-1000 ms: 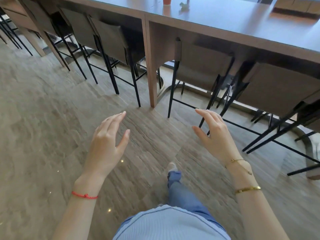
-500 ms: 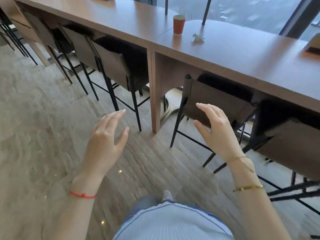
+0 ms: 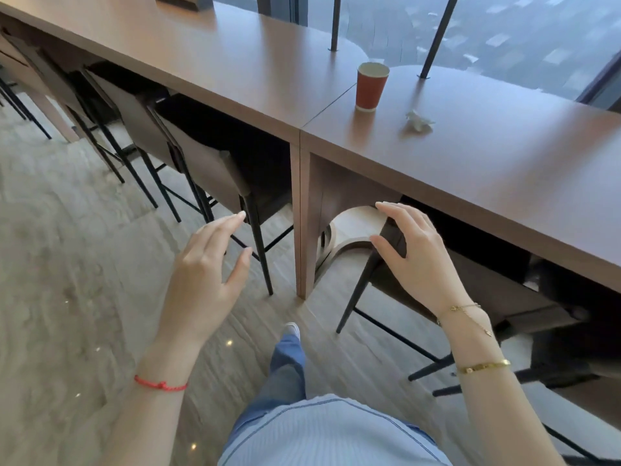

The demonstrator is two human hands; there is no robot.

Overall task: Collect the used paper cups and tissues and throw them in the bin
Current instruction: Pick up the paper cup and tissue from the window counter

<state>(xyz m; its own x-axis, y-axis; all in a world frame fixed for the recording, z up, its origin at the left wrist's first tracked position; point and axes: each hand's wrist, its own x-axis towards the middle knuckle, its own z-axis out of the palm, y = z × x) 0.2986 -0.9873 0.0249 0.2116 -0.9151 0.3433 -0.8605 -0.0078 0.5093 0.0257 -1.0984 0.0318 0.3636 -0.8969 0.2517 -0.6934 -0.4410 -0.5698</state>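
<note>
A red paper cup point(image 3: 371, 86) with a pale rim stands upright on the long brown counter point(image 3: 470, 156) by the window. A crumpled white tissue point(image 3: 418, 120) lies on the counter just right of the cup. My left hand point(image 3: 205, 270) hovers over the floor with fingers relaxed, holding nothing. In front of a stool tucked under the counter, my right hand point(image 3: 420, 260) is raised with fingers loosely spread and holds nothing. Both hands are well below and short of the cup and tissue. No bin is in view.
Several dark stools point(image 3: 208, 156) with thin black legs are tucked under the counter. A wooden counter leg point(image 3: 302, 223) stands between my hands. Two black posts point(image 3: 437, 35) rise from the counter before the window. A dark box point(image 3: 183, 1) sits far left.
The view has moved closer to the counter and tilted up, so the cup and tissue appear larger and nearer. Both hands stayed raised and empty.
</note>
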